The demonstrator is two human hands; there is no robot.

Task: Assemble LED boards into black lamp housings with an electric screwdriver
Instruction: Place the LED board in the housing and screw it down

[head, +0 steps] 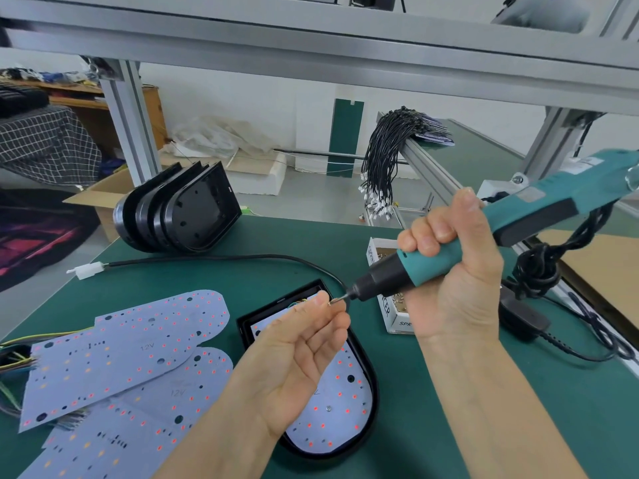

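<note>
LED board (332,402) seated in housing (371,385) | our left fingers (328,305) pinch screw onto bit | right hand (449,257) grips screwdriver (518,219), tilted for loading

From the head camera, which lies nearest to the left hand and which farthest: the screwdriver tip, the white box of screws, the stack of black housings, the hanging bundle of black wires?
1. Screwdriver tip: at the left hand's fingertips.
2. White box of screws: just right, behind the right hand.
3. Stack of black housings: back left on the mat.
4. Bundle of black wires: far back, hanging off the rail.
</note>
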